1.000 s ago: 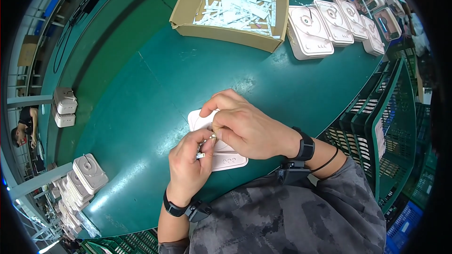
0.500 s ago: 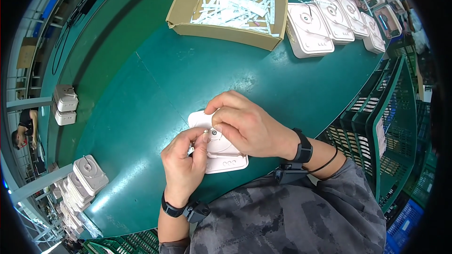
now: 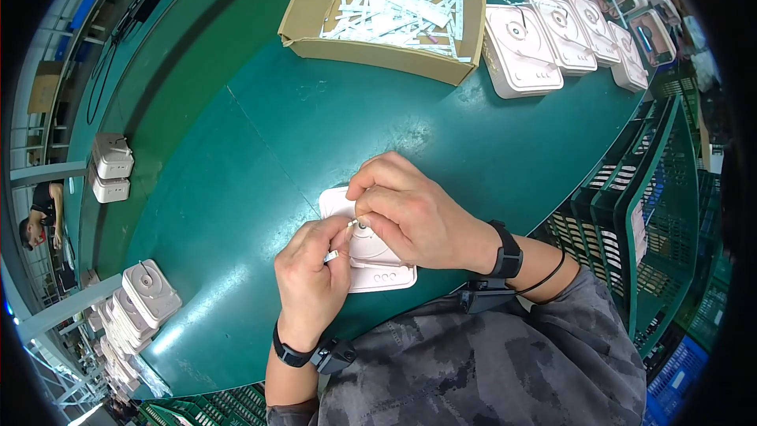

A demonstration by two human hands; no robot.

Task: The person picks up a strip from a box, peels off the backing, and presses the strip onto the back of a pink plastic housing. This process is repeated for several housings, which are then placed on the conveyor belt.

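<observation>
On the table in front of me lies a pale pink plastic housing, with a round recess and a row of small round marks at its near end. My left hand is closed in a pinch over its left side. From that hand a small white strip sticks out. The fingers of my right hand are pinched together above the recess, almost touching my left fingertips. A tiny white piece shows between the two pinches; my fingers hide whatever the right hand grips.
An open cardboard box of white paper strips stands at the far side. More pink housings line the far right; others are stacked at the left. Green plastic crates stand at the right edge. A person is at far left.
My left hand has shifted slightly right, its fingertips closer to my right ones. The white strip in it shows more plainly. The housing has slid a little to the right.
</observation>
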